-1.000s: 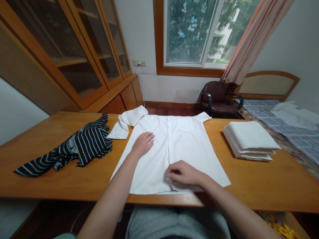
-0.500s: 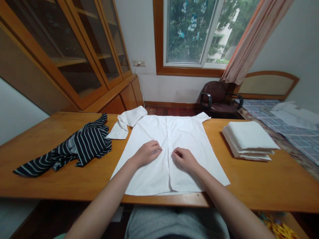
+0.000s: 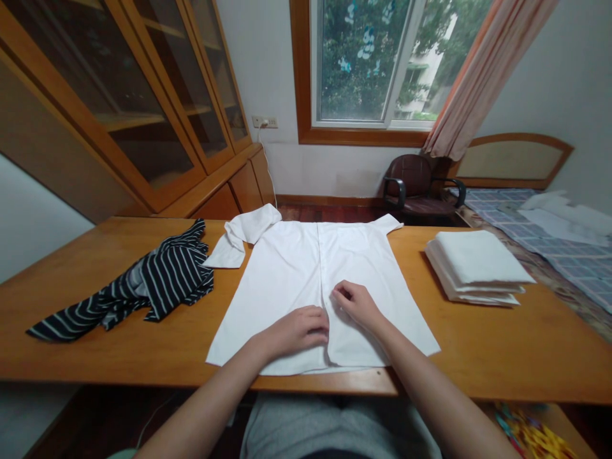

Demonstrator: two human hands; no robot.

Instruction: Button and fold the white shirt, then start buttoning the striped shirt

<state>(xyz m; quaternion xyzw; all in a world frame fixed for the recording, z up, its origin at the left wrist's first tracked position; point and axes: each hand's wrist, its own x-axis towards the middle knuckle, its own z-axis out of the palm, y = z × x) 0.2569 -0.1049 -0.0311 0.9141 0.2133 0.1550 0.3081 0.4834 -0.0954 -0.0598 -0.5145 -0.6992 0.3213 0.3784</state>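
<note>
A white button-up shirt (image 3: 287, 274) lies flat, front side up, with its hem toward me and its placket running down the middle. My left hand (image 3: 303, 326) rests on the lower front, fingers bent and closed at the placket edge. Just right of the placket and a little higher, my right hand (image 3: 354, 301) pinches at the shirt front; its fingertips are partly hidden. One sleeve (image 3: 234, 245) lies bent out to the left, while a short white end sticks out at the upper right.
A crumpled black-and-white striped garment (image 3: 167, 280) lies left on the wooden table (image 3: 478, 357). Folded white cloths (image 3: 478, 261) are stacked on the right. Beyond the table stand a glass-door cabinet (image 3: 157, 185), a dark red armchair (image 3: 411, 185) and a bed (image 3: 564, 239).
My left hand has moved down and right along the shirt front to the lower placket. The right hand has stayed almost in place. The shirt's lower left side has spread slightly outward.
</note>
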